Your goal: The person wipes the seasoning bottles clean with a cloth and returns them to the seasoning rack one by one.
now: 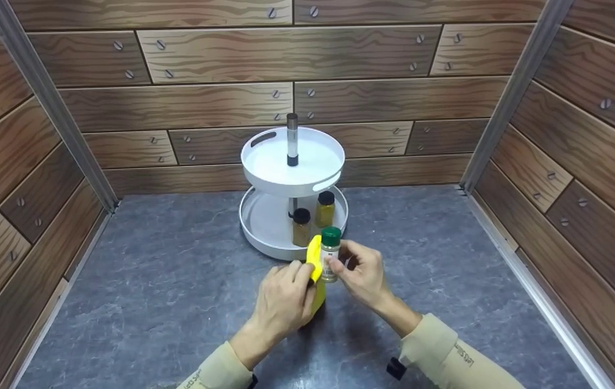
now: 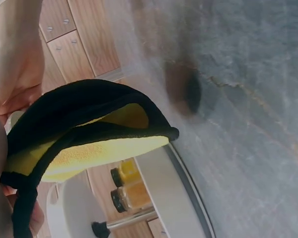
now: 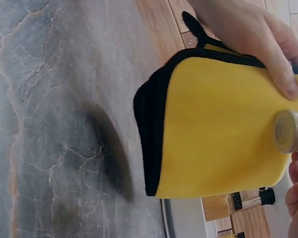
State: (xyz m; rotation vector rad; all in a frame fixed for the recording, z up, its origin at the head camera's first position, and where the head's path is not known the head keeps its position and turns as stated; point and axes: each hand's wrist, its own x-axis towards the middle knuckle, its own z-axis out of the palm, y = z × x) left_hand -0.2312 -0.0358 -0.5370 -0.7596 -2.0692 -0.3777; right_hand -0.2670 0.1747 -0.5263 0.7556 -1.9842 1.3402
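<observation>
My left hand (image 1: 285,294) grips a folded yellow cloth with black edging (image 3: 223,124), which hangs down above the table. In my right hand (image 1: 364,273) is a small clear spice jar (image 1: 329,256) with a green lid, held upright between thumb and fingers. The cloth lies right against the jar's left side in the head view. Seen from the right wrist, the jar's base faces the camera in front of the cloth. Behind the hands stands a white two-tier round tray (image 1: 253,232). Two black-lidded spice jars, one brown (image 1: 301,229) and one yellow (image 1: 325,210), stand on its lower tier.
The tray's upper tier (image 1: 264,162) has a central post (image 1: 292,140) and cut-out handles. A grey marbled tabletop (image 1: 167,281) lies beneath. Wood-patterned walls (image 1: 286,54) with metal corner strips (image 1: 496,108) enclose the back and both sides.
</observation>
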